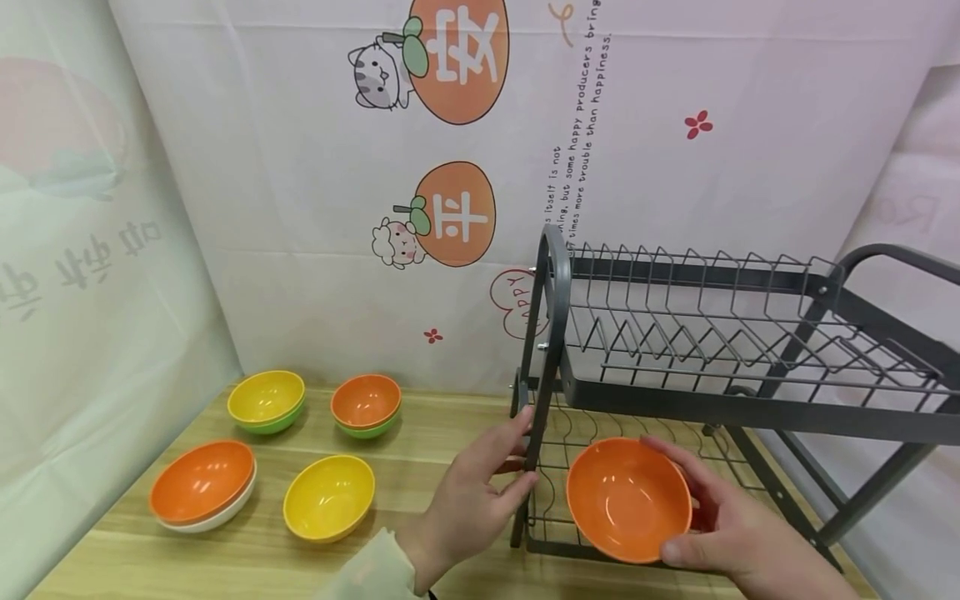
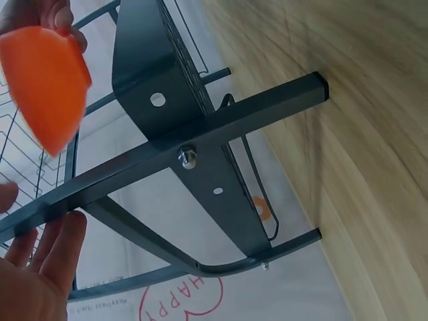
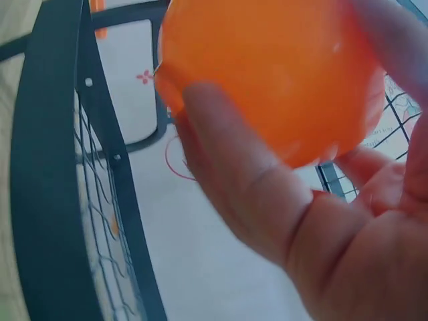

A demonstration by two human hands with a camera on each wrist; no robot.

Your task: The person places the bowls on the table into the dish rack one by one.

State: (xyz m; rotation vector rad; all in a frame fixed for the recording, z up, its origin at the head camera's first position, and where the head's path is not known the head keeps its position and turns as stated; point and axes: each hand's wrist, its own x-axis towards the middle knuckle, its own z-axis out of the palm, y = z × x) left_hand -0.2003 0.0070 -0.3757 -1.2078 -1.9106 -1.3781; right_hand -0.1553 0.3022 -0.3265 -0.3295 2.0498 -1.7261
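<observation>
Head: right hand (image 1: 723, 518) on bowl (image 1: 628, 500)

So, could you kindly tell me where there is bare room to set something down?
The table is bare between the back orange bowl and the rack, and in front of the lone yellow bowl. The rack's visible upper tier is bare too. It's crowded among the bowls at left and around the held orange bowl.

Left fingers (image 2: 61, 249) and thumb (image 2: 7, 196) straddle the dark rack bar (image 2: 261, 112) here, and up top left, right fingers (image 2: 63, 17) hold the orange bowl (image 2: 47, 80), seen side-on; wooden worktop (image 2: 361, 154) sweeps down the right, red HAPPY lettering (image 2: 187, 289) below.
</observation>
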